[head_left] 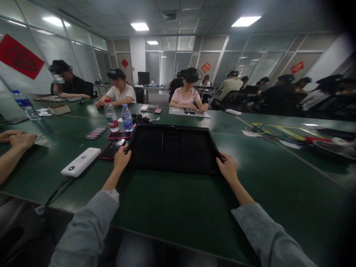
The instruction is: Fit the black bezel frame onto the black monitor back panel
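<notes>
A large black flat panel (174, 148), like the back of a monitor, lies on the green table (178, 207) in front of me. My left hand (121, 158) grips its near left corner, fingers curled round the edge. At the near right corner my right hand (228, 167) holds the panel the same way. Both my sleeves are grey.
Left of the panel lie two phones (112, 149), a white power bank (81, 161) with a cable, and two water bottles (111, 116). Another person's hands (16, 139) rest at far left. Several people sit across the table. Yellow cables (278, 130) lie at right.
</notes>
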The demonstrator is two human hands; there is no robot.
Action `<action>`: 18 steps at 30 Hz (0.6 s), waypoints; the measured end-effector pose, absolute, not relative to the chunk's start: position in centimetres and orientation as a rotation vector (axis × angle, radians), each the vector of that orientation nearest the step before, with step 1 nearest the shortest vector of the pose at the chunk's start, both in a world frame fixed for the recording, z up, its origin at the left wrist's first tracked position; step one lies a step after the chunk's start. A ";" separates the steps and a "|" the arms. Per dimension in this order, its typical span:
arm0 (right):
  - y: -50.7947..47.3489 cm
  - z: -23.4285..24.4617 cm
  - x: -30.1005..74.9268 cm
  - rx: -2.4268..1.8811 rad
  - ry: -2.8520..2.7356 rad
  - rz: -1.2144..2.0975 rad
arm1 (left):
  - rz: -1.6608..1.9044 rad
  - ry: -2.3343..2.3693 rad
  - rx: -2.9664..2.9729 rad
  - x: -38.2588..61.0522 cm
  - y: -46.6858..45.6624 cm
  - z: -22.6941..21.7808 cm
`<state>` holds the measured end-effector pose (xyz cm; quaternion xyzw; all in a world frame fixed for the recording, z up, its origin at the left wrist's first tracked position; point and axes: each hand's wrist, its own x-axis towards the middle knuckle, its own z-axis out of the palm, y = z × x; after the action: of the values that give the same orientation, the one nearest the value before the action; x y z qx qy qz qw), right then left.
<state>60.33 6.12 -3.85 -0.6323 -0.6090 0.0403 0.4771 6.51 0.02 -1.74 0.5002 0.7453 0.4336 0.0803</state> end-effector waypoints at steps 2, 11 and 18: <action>6.0 -3.8 60.3 -1.538 -1.493 0.099 | 1.284 2.254 1.461 6.3 0.0 -1.7; 6.4 -4.1 60.6 -1.507 -1.538 0.077 | 0.958 2.445 1.580 7.1 -0.7 -0.6; 6.4 -4.0 60.6 -1.533 -1.521 0.089 | 0.865 2.472 1.607 7.1 -1.1 0.0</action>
<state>60.58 6.37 -3.97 -0.6257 -0.6209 0.0364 0.4708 7.07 -1.13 0.03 0.5228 0.8040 0.2813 0.0345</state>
